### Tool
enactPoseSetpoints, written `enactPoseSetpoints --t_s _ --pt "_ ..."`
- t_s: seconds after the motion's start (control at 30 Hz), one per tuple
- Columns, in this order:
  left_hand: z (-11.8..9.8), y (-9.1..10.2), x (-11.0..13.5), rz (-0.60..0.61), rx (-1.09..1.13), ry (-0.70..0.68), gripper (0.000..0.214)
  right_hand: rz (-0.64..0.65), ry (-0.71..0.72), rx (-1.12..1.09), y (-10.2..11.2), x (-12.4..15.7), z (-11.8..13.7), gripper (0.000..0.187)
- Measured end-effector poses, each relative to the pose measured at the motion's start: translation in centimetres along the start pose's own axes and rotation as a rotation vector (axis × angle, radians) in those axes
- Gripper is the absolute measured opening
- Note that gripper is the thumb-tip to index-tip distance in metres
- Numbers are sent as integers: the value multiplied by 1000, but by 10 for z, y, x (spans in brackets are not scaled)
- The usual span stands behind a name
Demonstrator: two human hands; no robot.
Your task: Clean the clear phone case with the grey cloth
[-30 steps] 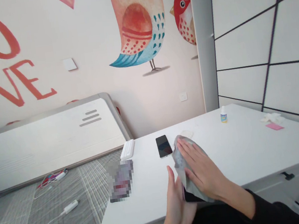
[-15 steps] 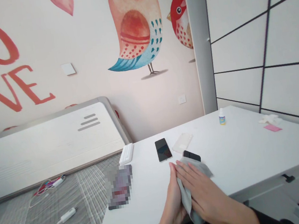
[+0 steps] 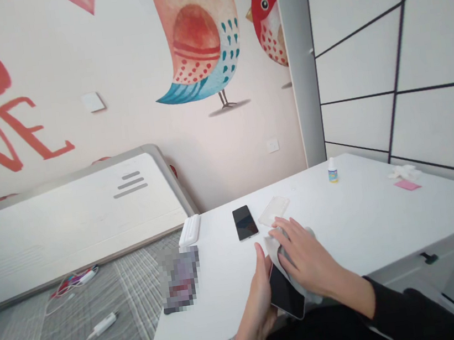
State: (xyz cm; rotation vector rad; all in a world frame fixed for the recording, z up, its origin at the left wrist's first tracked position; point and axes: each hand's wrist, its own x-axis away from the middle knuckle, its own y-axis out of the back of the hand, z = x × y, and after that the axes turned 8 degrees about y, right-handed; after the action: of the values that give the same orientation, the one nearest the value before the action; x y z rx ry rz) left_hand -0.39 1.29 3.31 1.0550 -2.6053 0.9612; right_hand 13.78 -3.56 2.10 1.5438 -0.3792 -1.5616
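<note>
My left hand [image 3: 257,300] grips a black phone [image 3: 284,297] by its edge, above the near edge of the white table [image 3: 384,222]. My right hand [image 3: 306,260] presses a grey cloth [image 3: 277,250] flat against the phone's upper part, fingers spread over it. The cloth covers the top of the phone; its lower screen shows dark and bare. A second black phone [image 3: 244,223] lies flat on the table just beyond my hands, with a clear phone case [image 3: 274,210] next to it.
A white ridged block [image 3: 190,230] lies at the table's left corner. A small dropper bottle [image 3: 332,170] stands further back; a pink slip [image 3: 407,185] and white tissue [image 3: 403,171] lie far right. A blurred packet [image 3: 180,278] overhangs the left edge. Cables lie on the chequered floor.
My right hand with the cloth has slid up the phone, away from me, uncovering the lower screen. The view has shifted slightly.
</note>
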Motion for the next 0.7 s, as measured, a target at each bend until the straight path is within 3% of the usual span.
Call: enactPoseSetpoints --t_s 0.13,0.2,0.3,0.43,0.5,0.6,0.7 --pt "-11 4 10 -33 -430 -172 58 -59 -71 -197 2 -7 -4 18" --pt "-18 6 15 77 -632 -167 52 -127 -192 -343 3 -8 -17 23" --pt "-30 15 23 193 -735 -121 47 -248 -369 -473 7 -7 -55 36" --pt "-43 41 22 83 -844 -190 40 -405 -554 -664 15 0 -107 48" --pt "-46 55 17 26 -908 -193 39 -417 -598 -803 19 5 -124 49" --pt "-50 70 8 -8 -980 -178 42 -368 -614 -937 27 13 -136 44" --pt "-53 77 2 -57 -1079 -185 45 -347 -611 -914 31 19 -137 40"
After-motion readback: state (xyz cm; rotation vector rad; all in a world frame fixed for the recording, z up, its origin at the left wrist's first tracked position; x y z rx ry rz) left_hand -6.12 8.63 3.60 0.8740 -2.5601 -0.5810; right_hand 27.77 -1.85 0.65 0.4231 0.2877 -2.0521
